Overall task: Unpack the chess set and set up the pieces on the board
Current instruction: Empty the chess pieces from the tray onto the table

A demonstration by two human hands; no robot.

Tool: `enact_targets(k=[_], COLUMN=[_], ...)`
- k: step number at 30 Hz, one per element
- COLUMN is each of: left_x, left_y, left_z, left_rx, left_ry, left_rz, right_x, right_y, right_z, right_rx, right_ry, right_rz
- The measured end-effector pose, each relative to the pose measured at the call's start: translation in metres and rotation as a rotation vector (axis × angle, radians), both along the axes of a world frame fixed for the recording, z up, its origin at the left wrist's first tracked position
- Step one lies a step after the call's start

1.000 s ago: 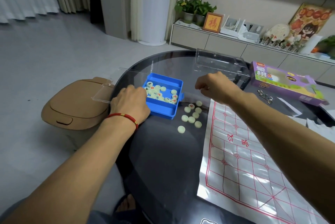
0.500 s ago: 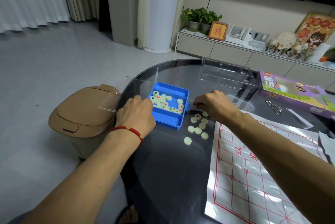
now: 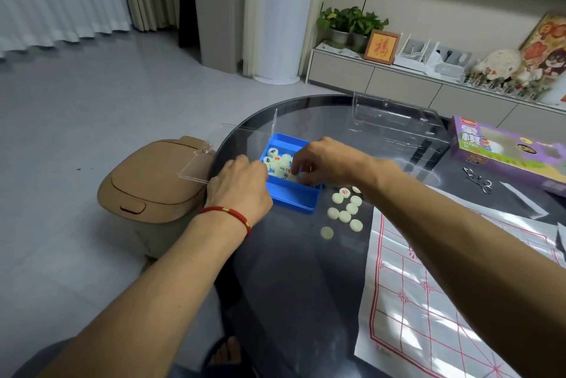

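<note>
A blue tray (image 3: pixel 295 198) sits on the dark glass table and holds several pale round chess pieces (image 3: pixel 277 160) marked in red or black. My left hand (image 3: pixel 242 188) grips the tray's left rim. My right hand (image 3: pixel 327 160) reaches into the tray from the right, thumb and fingertips pinched down on a piece. Several loose pieces (image 3: pixel 344 209) lie on the glass just right of the tray, most of them blank side up. The white board sheet with red grid lines (image 3: pixel 444 301) lies flat at the lower right.
A clear lid (image 3: pixel 214 148) overhangs the table's left edge behind my left hand. A clear plastic insert (image 3: pixel 395 126), a purple game box (image 3: pixel 505 154) and small scissors (image 3: pixel 477 181) lie at the back right. A tan bin (image 3: pixel 153 181) stands on the floor at the left.
My right hand moved from the loose pieces beside the tray back over it and down onto the pieces inside. My left hand stayed on the tray's rim.
</note>
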State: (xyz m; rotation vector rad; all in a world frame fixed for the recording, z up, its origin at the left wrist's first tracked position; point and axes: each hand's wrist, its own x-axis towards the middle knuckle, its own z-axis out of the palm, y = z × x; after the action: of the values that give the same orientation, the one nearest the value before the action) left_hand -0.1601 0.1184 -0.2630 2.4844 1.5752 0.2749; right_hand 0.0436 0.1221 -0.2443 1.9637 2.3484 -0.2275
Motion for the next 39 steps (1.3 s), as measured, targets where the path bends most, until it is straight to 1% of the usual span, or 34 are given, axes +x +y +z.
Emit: enact_targets(k=[4,12,20,24,34,36,39], left_x=[0.0,0.0,0.0,0.0,-0.001,-0.001,0.001], left_y=[-0.001,-0.005,-0.006,-0.007,-0.007,-0.007,-0.006], left_z=[-0.001,0.002,0.004,0.003,0.004,0.004,0.004], left_rx=[0.013,0.023,0.02,0.015,0.033,0.027,0.006], left_ry=[0.007,0.016,0.028,0.01,0.003,0.011,0.016], left_rz=[-0.005,-0.008,-0.012,-0.009,-0.008,-0.011,-0.009], right_x=[-0.001,-0.005,-0.004,-0.008,-0.011,-0.006,0.018], right_y=[0.002,0.006,0.01,0.009,0.008,0.006,-0.001], right_z=[-0.001,0.005,0.005,0.005,0.004,0.01,0.029], right_rx=[0.006,-0.106,-0.105,-0.103,-0.059,-0.041,0.048], right_ry=[0.015,0.013,0.006,0.037,0.068,0.103,0.189], right_rz=[0.017,0.043,0.03,0.017,0.026,-0.004,-0.107])
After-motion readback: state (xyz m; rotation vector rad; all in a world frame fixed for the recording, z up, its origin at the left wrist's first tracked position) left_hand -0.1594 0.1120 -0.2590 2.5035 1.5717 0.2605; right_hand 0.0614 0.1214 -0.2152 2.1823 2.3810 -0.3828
